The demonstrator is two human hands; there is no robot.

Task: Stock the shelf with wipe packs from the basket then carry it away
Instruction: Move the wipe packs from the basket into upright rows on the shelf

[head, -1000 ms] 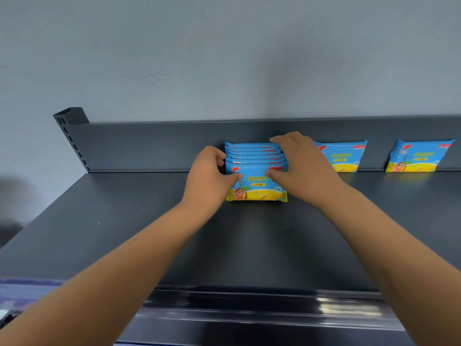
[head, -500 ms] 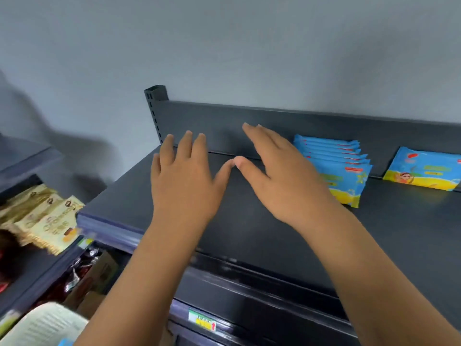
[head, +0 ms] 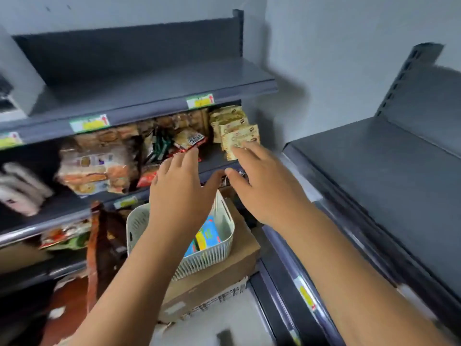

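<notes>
At the centre of the frame I see my left hand (head: 179, 196) and right hand (head: 264, 188) side by side, fingers spread wide and holding nothing, hovering above a pale ribbed plastic basket (head: 219, 253). The basket sits on a brown cardboard box (head: 224, 275) at lower centre, with blue and yellow wipe packs (head: 207, 236) inside. A dark grey metal shelf (head: 389, 186) fills the right side.

cardboard box (head: 214, 275) carrying white basket (head: 219, 248), snack-stocked shelf (head: 219, 161)

no legible text on any label
</notes>
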